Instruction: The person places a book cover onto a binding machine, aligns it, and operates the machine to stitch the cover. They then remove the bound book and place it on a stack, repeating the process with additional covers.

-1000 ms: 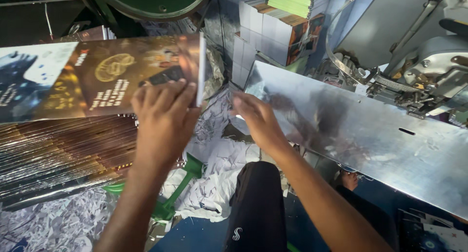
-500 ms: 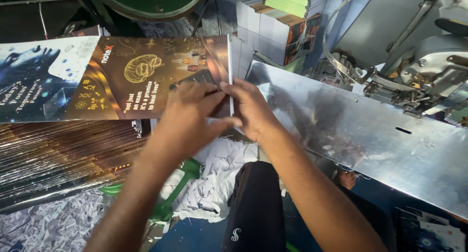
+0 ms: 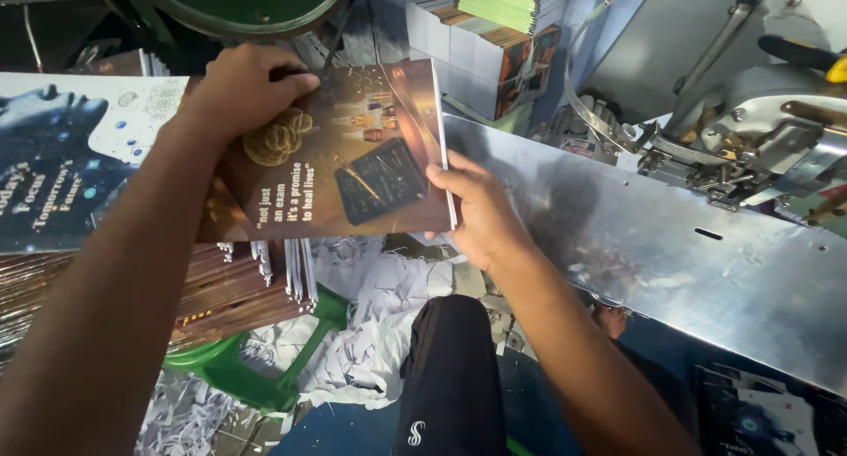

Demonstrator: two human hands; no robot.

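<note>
I hold a thin booklet with a brown-and-gold printed cover (image 3: pixel 353 165) flat in front of me. My left hand (image 3: pixel 243 90) grips its far left corner from above. My right hand (image 3: pixel 476 213) pinches its right edge, thumb on top, fingers underneath. The booklet hovers over a fanned stack of like booklets (image 3: pixel 238 284) lying at the left. A blue-and-white printed cover (image 3: pixel 62 156) lies open further left.
A shiny metal machine table (image 3: pixel 670 253) slopes across the right, with a metal stitching head (image 3: pixel 750 130) above it. Stacked booklets (image 3: pixel 494 33) stand behind. Paper trimmings (image 3: pixel 371 324) and a green stool (image 3: pixel 256 368) lie below, by my dark-trousered knee (image 3: pixel 450 377).
The booklet has lifted off the stack and come toward me. My left hand slid from its right edge to its far left corner; my right hand took the right edge.
</note>
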